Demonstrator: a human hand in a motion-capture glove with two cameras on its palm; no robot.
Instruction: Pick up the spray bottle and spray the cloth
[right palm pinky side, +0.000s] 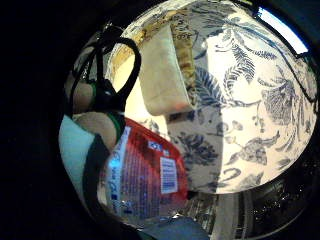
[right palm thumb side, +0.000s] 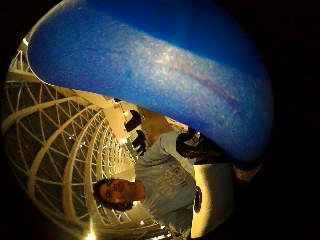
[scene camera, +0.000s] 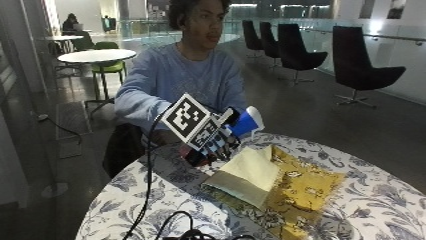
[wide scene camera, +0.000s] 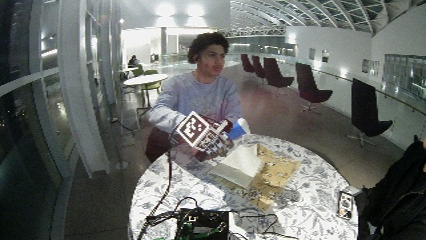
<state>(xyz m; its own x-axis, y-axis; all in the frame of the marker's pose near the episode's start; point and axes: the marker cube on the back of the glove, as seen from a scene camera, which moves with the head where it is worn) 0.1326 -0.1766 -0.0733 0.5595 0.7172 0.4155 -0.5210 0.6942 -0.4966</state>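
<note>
Blue-capped spray bottle (scene camera: 234, 131) is being held up off the table (scene camera: 373, 210), right hand (scene camera: 212, 141) wrapping its fingers around the red-labelled body, nozzle tilting toward the pale cloth (scene camera: 247, 174) lying just below the grip, likely lining up the spray

The spray bottle (scene camera: 245, 125) had a blue-and-white spray head and a body wrapped in a red label with a white barcode patch (right palm pinky side: 145, 175). It was held off the counter (scene camera: 373, 205), tilted, in the gloved right hand (scene camera: 213, 142), its head toward the cloth. The cloth (scene camera: 247, 175), pale cream and folded into a rough rectangle, lay flat on a yellow patterned fabric (scene camera: 303, 192) spread over the floral counter, just beside the bottle.
</note>
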